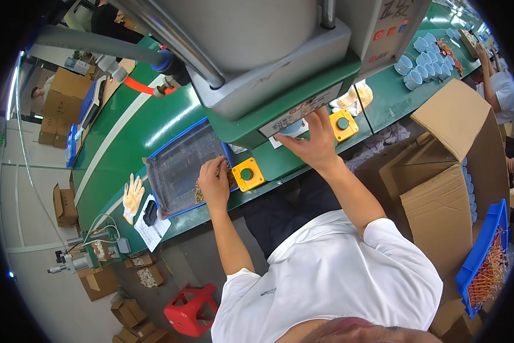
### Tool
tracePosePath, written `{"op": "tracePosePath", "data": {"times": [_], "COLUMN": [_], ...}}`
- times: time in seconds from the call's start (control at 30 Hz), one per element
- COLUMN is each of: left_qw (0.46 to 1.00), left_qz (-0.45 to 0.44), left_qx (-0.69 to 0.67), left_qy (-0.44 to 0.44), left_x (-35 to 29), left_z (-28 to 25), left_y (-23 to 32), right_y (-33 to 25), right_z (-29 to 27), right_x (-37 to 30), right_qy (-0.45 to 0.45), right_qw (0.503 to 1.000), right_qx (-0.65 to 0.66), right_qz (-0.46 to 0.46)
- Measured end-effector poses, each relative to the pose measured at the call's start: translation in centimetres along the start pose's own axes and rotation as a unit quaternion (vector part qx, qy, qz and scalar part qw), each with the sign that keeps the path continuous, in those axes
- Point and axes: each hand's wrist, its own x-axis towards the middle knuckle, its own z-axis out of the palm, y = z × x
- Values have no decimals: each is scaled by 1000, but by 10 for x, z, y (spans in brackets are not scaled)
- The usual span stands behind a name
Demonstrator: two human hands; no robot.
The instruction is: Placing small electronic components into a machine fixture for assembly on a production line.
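Left hand [213, 178] bends over small parts [198, 194] in a tray [180, 163], its grip unclear, right hand [319, 143] clasps a blue cup [293, 128] under a press [240, 131]

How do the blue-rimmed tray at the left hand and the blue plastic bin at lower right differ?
The tray holds small brassy pieces; the bin, thin orange parts. The tray lies on the green bench; the bin, beside the open cardboard box. The left hand is over the tray; none touches the bin. Both have blue rims.
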Motion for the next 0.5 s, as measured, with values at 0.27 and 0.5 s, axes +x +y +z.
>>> {"op": "tracePosePath", "data": {"times": [0.27, 0.5], "left_qw": [999, 982], "left_qz": [-12, 149], "left_qx": [-3, -97], "left_qy": [33, 70], "left_x": [-4, -36], "left_z": [-7, 16], "left_y": [-7, 47], "right_y": [-14, 56], "right_z": [-2, -64], "right_x": [19, -58], "right_qy": [-145, 3], "right_qw": [985, 995], "right_qx": [-55, -50], "right_qz": [80, 87]}}
